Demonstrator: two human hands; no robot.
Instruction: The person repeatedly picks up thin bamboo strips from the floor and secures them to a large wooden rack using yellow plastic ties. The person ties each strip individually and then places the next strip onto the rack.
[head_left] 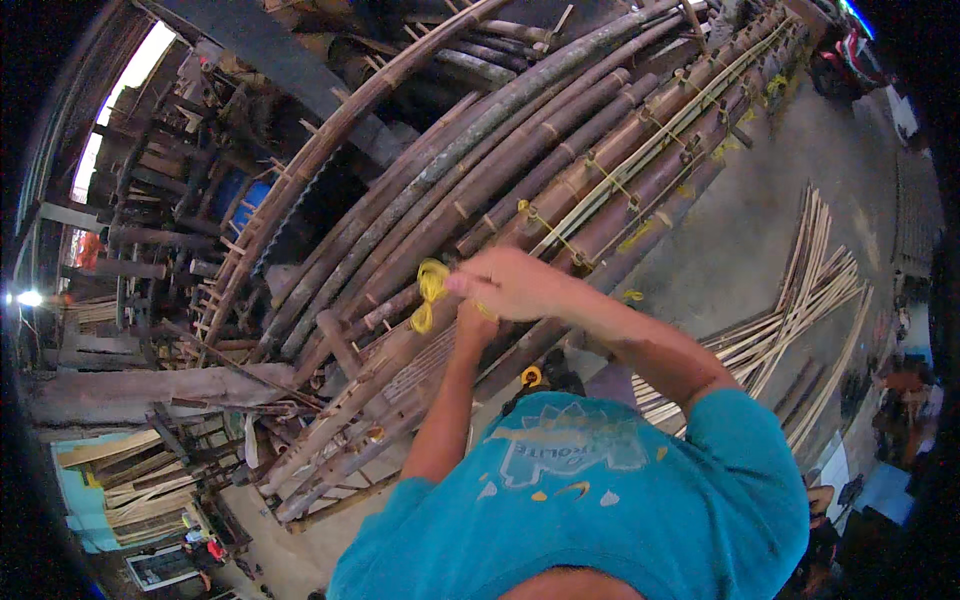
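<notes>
A looped bundle of yellow cord [430, 290] hangs at the fingertips of my right hand [505, 285], which is closed on it. Just below and partly behind it is my left hand [474, 324], also closed. A short bit of the yellow cord shows between the two hands; my left fingertips are hidden. Both hands are above a long frame of brown bamboo poles [590, 185]. Thin pale strips [640, 150] run along this frame, and yellow cord ties [645, 230] bind its parts.
More thick bamboo poles [430, 190] lie beside the frame on the left. A curved bamboo ladder [300, 170] stands beyond them. Loose pale bamboo strips [790, 320] are spread on the concrete floor at the right. Cut slats [135, 490] are stacked at lower left.
</notes>
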